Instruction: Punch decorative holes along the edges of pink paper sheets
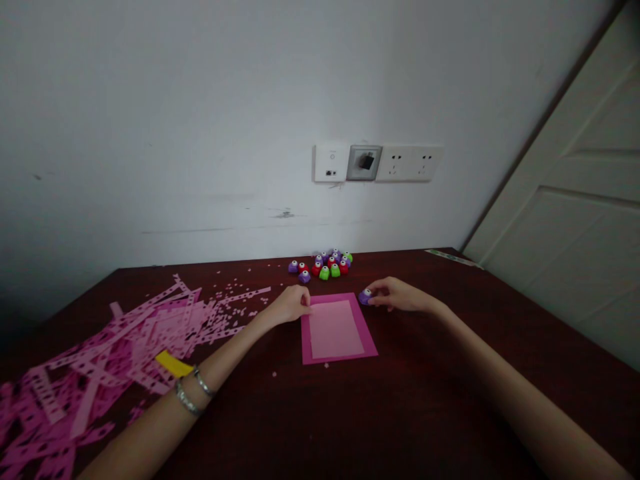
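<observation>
My left hand [291, 305] is closed at the upper left corner of a light pink paper sheet [337, 330], its thumb and fingers pinching the edge. That sheet lies on a larger dark pink sheet [371, 348], whose border shows around it. Between the fingertips of my right hand [393, 295] is a small purple craft punch [365, 297] with a white top. It is just beside the upper right edge of the dark pink sheet, low over or on the table; which of the two I cannot tell.
Several purple, red and green craft punches [325, 272] stand near the wall. On the left is a heap of punched pink paper strips [125, 340], with a yellow piece [173, 364] and small scattered cut-outs [225, 313]. A ruler-like strip [453, 258] lies at the back right. Sockets [409, 164] are on the wall.
</observation>
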`<action>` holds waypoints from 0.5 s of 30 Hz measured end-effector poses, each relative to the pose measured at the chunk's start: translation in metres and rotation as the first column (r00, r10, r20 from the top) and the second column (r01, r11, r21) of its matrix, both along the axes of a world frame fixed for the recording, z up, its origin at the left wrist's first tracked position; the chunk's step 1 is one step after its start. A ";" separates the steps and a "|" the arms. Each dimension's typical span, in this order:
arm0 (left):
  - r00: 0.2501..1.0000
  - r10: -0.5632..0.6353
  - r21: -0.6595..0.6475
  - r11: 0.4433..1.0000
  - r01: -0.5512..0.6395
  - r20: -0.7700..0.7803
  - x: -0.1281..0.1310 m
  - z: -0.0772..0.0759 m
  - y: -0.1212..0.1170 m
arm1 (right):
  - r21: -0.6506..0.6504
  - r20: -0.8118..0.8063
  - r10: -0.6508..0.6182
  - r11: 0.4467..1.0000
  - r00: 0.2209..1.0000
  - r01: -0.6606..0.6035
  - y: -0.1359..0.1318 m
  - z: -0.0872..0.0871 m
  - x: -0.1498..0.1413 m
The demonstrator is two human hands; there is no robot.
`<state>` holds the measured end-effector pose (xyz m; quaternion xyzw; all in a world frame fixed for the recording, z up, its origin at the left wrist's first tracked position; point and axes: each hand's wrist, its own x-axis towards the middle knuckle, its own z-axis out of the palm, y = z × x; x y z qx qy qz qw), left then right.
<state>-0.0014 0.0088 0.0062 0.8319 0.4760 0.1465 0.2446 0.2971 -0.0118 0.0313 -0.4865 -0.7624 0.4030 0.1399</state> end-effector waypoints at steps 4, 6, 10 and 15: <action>1.000 0.017 -0.018 1.000 -0.016 0.022 0.001 0.004 -0.001 | -0.017 -0.054 0.017 1.000 0.998 -0.018 -0.001 -0.002 0.000; 0.999 0.032 -0.034 0.999 -0.031 0.034 0.002 0.007 -0.003 | -0.019 -0.075 0.018 1.000 0.997 -0.020 0.001 -0.004 0.000; 0.995 0.065 -0.049 0.997 -0.062 0.079 0.002 0.008 -0.004 | 0.014 -0.071 0.005 1.000 0.997 -0.004 0.003 -0.008 0.001; 0.973 0.119 -0.148 0.985 -0.091 0.198 -0.002 0.002 0.000 | 0.102 -0.058 -0.025 0.994 0.998 0.031 0.005 -0.010 0.004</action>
